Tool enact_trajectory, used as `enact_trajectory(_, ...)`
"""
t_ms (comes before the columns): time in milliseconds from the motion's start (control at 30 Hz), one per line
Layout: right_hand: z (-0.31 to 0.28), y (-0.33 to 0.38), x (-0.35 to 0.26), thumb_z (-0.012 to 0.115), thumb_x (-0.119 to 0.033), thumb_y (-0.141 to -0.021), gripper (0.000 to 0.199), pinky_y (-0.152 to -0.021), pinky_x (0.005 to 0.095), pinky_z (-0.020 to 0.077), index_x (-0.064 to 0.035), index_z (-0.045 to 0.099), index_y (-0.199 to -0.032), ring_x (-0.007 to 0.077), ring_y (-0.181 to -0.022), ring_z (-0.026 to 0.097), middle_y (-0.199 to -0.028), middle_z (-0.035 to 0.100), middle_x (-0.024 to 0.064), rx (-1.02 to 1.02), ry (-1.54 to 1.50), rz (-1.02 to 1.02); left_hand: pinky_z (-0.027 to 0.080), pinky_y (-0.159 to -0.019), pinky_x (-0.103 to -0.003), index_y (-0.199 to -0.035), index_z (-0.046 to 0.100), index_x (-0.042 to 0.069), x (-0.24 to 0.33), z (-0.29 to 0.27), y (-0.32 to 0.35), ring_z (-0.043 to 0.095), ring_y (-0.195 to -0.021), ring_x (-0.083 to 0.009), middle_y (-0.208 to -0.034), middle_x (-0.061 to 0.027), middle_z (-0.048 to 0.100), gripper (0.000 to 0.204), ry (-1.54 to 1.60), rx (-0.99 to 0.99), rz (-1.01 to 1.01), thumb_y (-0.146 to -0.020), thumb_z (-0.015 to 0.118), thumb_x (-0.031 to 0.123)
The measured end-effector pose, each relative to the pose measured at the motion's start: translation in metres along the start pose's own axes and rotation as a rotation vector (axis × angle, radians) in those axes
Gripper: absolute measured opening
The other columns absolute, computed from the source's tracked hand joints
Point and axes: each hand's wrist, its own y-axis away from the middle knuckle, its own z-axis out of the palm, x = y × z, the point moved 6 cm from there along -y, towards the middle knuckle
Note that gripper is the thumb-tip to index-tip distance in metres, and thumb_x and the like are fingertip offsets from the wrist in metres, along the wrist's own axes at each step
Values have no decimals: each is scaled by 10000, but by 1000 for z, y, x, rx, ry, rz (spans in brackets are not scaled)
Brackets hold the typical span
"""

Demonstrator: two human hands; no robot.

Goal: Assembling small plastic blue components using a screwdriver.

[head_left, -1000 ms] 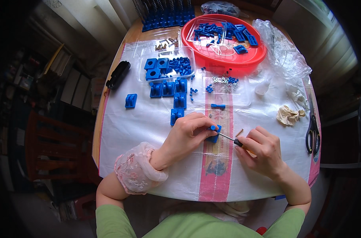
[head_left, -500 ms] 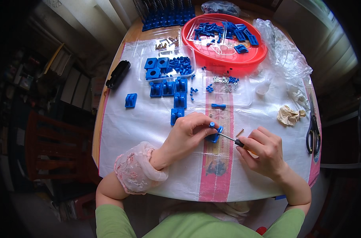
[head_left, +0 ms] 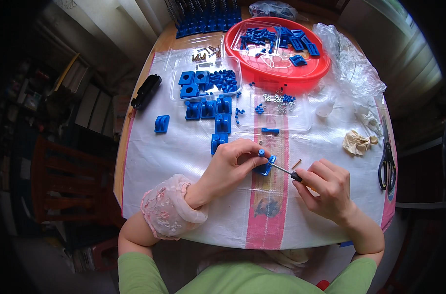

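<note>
My left hand (head_left: 240,159) is closed on a small blue plastic part (head_left: 265,168) with a square base, thumb and fingers pinching it near its top. In my right hand (head_left: 326,186) is a screwdriver (head_left: 295,176) with a black and yellow handle, gripped between thumb and fingers. Its metal shaft points left, and the tip touches the blue part. A copper-coloured pin (head_left: 296,164) lies just beyond the screwdriver. Past my left hand lie a small nut (head_left: 260,142) and a short blue piece (head_left: 270,131).
Several blue blocks (head_left: 222,123) form a row left of centre. Clear boxes hold blue parts (head_left: 223,81) and screws (head_left: 199,57). A red basin (head_left: 277,73) stands at the back. Small rings (head_left: 272,98), a dropper bottle (head_left: 324,108), crumpled paper (head_left: 358,142) and scissors (head_left: 387,166) lie right.
Almost nothing differs. My left hand and the blue part have shifted very slightly; the screwdriver tip stays against the part.
</note>
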Motion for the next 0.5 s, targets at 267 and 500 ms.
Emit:
enact_trajectory(267,1,1,0,818,-89,-739,211,-512,353,432,-67,715,-922,194,-612,570,-708,549,22,-10,-10,7,584,-930,-270,-1122,733,-32,1,0,0,704,-1039,-126,-1116,-71,728,174,7,0,-12,-967,663,-70)
enact_trajectory(500,1,0,0,818,-94,-738,211,-512,355,434,-69,712,-918,197,-612,572,-708,545,22,-3,-13,6,582,-942,-275,-1119,731,-35,-2,0,0,705,-1050,-131,-1124,-74,729,173,22,-1,-20,-965,661,-76)
